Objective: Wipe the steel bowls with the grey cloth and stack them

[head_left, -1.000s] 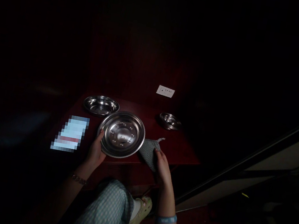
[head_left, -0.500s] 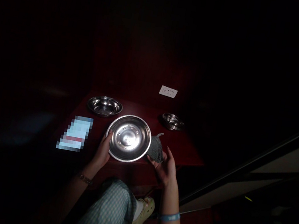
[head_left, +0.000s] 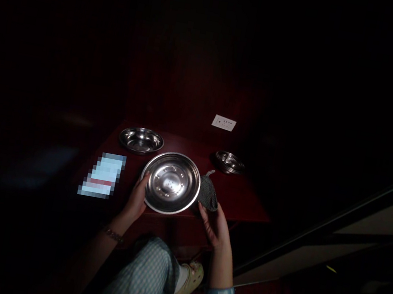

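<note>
A shiny steel plate (head_left: 170,183) with a raised rim is tilted toward me above the front of the dark red table. My left hand (head_left: 137,200) grips its left edge, thumb over the rim and fingers hidden underneath. A grey cloth (head_left: 208,194) with a small loop hangs by the plate's right edge. My right hand (head_left: 217,226) is closed on the cloth's lower end, thumb in front; whether the cloth touches the plate I cannot tell.
A steel bowl (head_left: 141,140) stands at the table's back left, and a stack of smaller steel bowls (head_left: 229,162) at the back right. A blurred-out bright screen (head_left: 103,175) lies on the left. A white power socket (head_left: 224,123) is on the wall behind the table (head_left: 243,201).
My right hand has closed up around the lower end of the cloth, its fingers less spread than before. The plate stays in my left hand; the whole view has shifted slightly.
</note>
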Demonstrator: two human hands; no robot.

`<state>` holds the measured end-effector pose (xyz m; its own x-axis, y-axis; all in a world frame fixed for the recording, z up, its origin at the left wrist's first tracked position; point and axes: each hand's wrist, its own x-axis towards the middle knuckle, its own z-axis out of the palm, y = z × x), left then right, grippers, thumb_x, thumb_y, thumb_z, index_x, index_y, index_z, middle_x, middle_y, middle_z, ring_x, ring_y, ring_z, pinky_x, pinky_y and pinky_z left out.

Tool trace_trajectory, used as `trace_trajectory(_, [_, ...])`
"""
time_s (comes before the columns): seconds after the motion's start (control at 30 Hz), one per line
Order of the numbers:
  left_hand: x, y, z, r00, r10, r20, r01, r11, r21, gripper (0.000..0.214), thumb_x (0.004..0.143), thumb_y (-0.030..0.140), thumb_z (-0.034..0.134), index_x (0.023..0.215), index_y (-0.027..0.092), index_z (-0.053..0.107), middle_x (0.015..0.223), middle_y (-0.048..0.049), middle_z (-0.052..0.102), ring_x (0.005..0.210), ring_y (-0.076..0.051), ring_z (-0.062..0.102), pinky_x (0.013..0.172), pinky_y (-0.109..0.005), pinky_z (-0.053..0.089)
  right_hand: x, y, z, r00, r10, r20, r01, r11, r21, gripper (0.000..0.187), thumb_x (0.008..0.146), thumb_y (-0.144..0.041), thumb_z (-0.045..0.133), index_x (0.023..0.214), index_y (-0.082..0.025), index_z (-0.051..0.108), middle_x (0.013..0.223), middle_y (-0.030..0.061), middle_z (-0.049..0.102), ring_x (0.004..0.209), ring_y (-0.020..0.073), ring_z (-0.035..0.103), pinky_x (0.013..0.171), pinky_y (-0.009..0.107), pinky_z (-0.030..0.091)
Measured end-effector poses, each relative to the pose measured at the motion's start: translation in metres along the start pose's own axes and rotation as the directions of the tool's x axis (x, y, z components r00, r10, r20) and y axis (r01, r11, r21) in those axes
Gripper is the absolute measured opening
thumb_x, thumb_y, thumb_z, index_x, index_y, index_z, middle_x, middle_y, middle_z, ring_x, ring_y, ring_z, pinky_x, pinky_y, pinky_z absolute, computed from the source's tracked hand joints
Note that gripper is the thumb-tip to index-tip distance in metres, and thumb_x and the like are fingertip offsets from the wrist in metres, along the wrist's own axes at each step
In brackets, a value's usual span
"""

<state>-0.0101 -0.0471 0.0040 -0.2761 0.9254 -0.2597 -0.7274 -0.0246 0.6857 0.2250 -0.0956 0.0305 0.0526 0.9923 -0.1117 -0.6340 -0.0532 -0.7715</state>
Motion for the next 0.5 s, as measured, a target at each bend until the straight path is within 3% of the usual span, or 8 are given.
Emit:
trace_trajectory(0.13, [-0.004,0.002,0.003,1.000,-0.012,-0.003,0.011,1.000,-0.018,0.022,0.094,0.028,0.060,0.109,0.018,0.073,0.119,-0.0079,0.077,0.128,-0.022,0.063,0.116,-0.039,0.044,0.004,0.002,0.001,0.998,-0.042,-0.035,0.039,0.996,-0.077,0.015,0.075,-0.022,0.080,0.089,-0.023,0.076,0.102,0.0026,0.080,0.105,0.0187,0.073,0.095,0.030,0.061])
trace_trajectory(0.3, [-0.004,0.002,0.004,1.000,0.014,-0.004,-0.014,1.000,-0.011,0.022,0.092,0.028,0.062,0.109,0.019,0.073,0.118,-0.0076,0.077,0.126,-0.023,0.065,0.117,-0.041,0.044,0.012,0.011,0.008,0.995,-0.087,-0.046,0.074,0.973,-0.219,0.035,0.067,-0.029,0.085,0.101,-0.025,0.076,0.110,0.0039,0.077,0.104,0.0205,0.071,0.091,0.032,0.060])
trace_trajectory(0.4, [-0.001,-0.001,0.001,0.999,0.038,-0.017,-0.038,0.999,0.017,0.023,0.091,0.030,0.064,0.110,0.019,0.072,0.119,-0.0085,0.076,0.128,-0.023,0.064,0.117,-0.041,0.043,0.017,0.018,0.016,0.990,-0.131,-0.061,0.106,0.944,-0.314,0.040,0.068,-0.041,0.085,0.103,-0.025,0.073,0.109,0.0042,0.076,0.098,0.0210,0.071,0.086,0.032,0.059])
trace_trajectory(0.5, [0.004,-0.004,-0.003,0.999,0.039,-0.005,-0.039,0.998,0.040,0.026,0.091,0.035,0.065,0.111,0.019,0.072,0.120,-0.0096,0.076,0.130,-0.023,0.063,0.117,-0.041,0.043,0.020,0.023,0.024,0.977,-0.206,-0.053,0.165,0.893,-0.419,0.045,0.072,-0.051,0.082,0.105,-0.023,0.071,0.109,0.0050,0.076,0.100,0.0221,0.069,0.092,0.034,0.056])
